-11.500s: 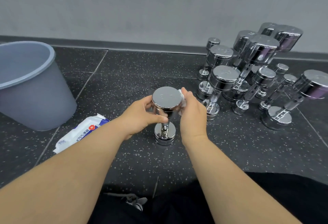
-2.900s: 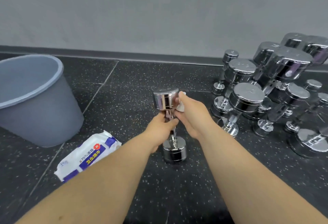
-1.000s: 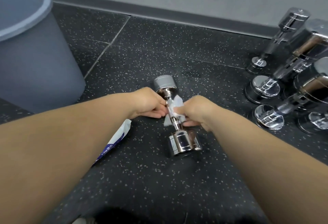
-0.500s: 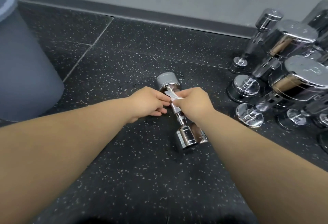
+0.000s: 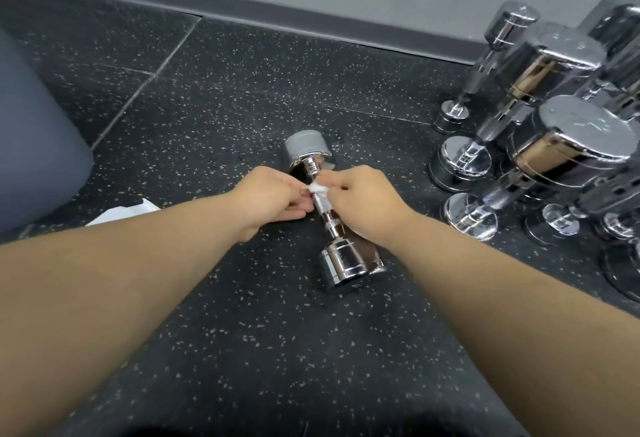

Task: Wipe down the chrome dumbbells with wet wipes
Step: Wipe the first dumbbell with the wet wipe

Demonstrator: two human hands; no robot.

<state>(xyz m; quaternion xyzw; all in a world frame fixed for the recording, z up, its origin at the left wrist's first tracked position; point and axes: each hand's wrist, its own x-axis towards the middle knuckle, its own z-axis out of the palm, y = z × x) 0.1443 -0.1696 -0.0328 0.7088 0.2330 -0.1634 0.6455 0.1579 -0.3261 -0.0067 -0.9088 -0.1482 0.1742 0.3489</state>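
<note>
The scene is lit evenly and softly from above; only faint shadows are cast on the speckled floor (image 5: 214, 117) beside the lying dumbbell (image 5: 349, 263). Bright glare and warm, skin-toned reflections are seen on the standing chrome dumbbells (image 5: 568, 145) at the right. The skirting board (image 5: 311, 19) is bent by wide-angle distortion, and the forearms (image 5: 104, 280) are stretched toward the lower edge. Slight softness is noted throughout.

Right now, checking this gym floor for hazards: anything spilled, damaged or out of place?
Nothing stands out. The small chrome dumbbell lies flat on the speckled black floor, left hand holding its handle, right hand pinching a white wet wipe; the other chrome dumbbells stand on end.
</note>
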